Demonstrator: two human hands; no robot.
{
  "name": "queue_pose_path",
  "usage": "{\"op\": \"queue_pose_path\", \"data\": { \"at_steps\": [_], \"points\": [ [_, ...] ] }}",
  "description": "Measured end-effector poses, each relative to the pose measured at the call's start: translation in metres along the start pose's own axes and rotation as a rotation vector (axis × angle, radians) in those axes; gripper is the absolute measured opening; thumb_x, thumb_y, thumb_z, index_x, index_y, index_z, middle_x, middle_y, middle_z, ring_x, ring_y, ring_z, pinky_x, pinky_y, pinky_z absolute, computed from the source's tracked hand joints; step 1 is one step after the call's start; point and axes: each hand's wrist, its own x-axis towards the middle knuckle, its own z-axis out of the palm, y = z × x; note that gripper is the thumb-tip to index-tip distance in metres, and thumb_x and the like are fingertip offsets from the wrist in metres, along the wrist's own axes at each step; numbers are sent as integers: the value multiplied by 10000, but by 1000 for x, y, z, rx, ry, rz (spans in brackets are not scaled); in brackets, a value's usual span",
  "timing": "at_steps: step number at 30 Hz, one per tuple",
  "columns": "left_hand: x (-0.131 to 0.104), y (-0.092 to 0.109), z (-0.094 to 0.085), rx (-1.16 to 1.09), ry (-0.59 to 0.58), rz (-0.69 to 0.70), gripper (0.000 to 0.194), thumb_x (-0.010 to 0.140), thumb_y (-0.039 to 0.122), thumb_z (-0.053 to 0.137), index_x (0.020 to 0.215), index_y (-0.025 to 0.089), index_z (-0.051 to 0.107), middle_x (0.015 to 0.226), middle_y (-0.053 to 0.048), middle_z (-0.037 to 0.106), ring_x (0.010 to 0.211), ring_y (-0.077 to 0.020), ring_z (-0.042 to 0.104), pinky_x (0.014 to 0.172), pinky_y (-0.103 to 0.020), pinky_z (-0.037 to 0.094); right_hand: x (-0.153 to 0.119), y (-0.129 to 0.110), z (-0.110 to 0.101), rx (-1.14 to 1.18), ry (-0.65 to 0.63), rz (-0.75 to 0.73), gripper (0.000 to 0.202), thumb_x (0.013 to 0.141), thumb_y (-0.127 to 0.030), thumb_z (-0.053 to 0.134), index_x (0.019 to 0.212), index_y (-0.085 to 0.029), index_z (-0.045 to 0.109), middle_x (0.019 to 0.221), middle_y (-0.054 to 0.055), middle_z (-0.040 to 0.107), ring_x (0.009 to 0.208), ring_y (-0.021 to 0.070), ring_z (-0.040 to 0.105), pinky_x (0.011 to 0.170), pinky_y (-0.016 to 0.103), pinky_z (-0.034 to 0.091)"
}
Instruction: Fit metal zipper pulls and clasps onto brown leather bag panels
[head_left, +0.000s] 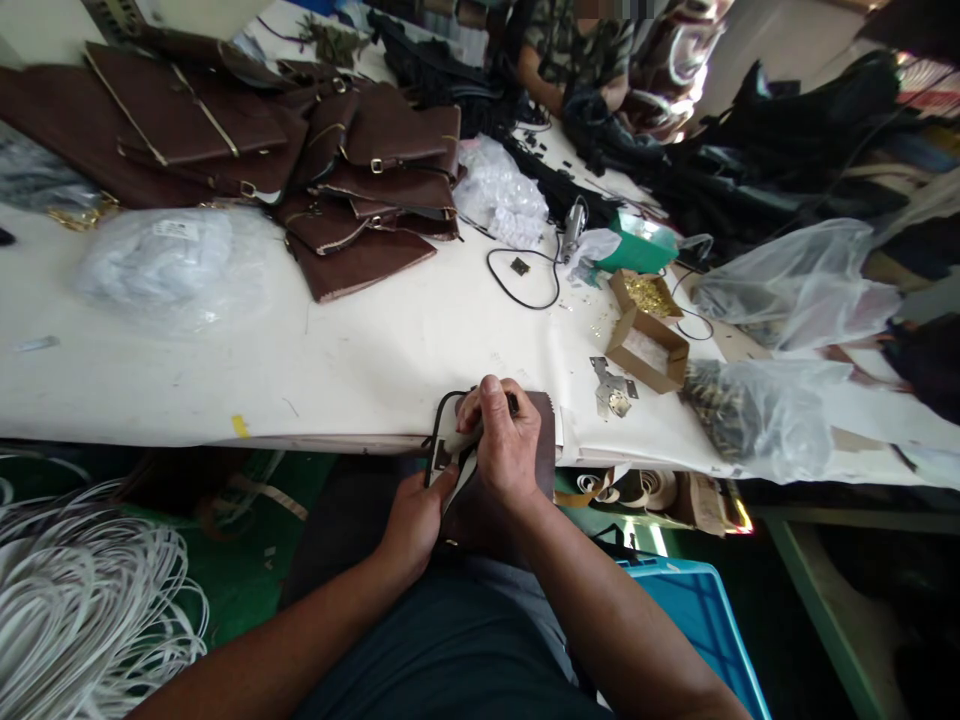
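Note:
A brown leather bag piece (543,435) with a dark edge and pale lining rests across my lap and the table's front edge. My left hand (417,515) pinches its near left side, thumb on top. Over the middle of the piece, my right hand (506,445) is closed in a fist with the thumb up. A small dark end pokes out beside its fingers; the rest of what it holds is hidden. Beyond my hands, to the right, lie flat metal plates (611,385).
Brown leather bags (382,150) are piled at the back left, behind a clear plastic bag (161,255). Cardboard boxes (649,350) of small parts stand at right, near a green box (637,242). A co-worker (574,60) sits opposite. Below are white cord coils (90,590) and a blue crate (694,610).

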Motion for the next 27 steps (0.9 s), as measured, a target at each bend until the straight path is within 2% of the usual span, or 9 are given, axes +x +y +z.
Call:
{"op": "queue_pose_path", "data": {
  "at_steps": [4,7,10,15,21,24,27],
  "points": [
    [-1,0,0,22,-11,20,514,700,560,887,992,144,814,814,-79,816,725,-288,761,697,-370,575,-1,2,-2,9,-20,1,471,1010,-597,641,717,-241,538,592,-28,562,533,142,524,556,297,458],
    [-4,5,-1,44,-63,35,543,738,605,862,1004,133,825,885,-105,831,825,-307,779,770,-383,592,-5,5,-5,9,-71,-37,456,1019,-575,641,727,-239,543,607,-28,574,556,144,536,587,301,474],
    [-5,8,-2,101,-86,61,510,682,526,944,992,137,834,969,-109,841,939,-310,780,844,-361,582,-10,7,-10,0,-129,-89,440,1022,-554,649,731,-239,549,648,-19,600,594,152,564,627,314,496],
    [-2,4,2,181,-24,86,512,594,415,1004,997,154,827,979,-101,843,952,-326,776,813,-370,579,-13,1,-14,34,-203,-136,418,1040,-510,640,733,-238,559,668,-14,592,608,153,560,636,327,497],
    [-5,6,7,229,8,95,392,627,355,963,932,158,816,924,-69,829,927,-302,756,792,-354,577,-17,-26,-15,156,-161,-269,368,1034,-543,637,802,-263,574,713,13,597,668,198,612,661,386,536],
    [-8,9,7,257,7,102,313,673,341,922,897,155,807,879,-49,809,898,-285,740,746,-330,570,-21,-22,-13,143,-229,-318,375,1031,-546,634,793,-260,586,728,28,593,679,205,603,666,401,534],
    [-6,8,6,288,27,105,264,708,352,890,866,163,796,864,-42,796,853,-263,726,695,-314,553,-22,-9,-10,50,-315,-312,386,1049,-446,636,733,-239,561,701,17,579,645,176,556,628,361,480]
  ]
}}
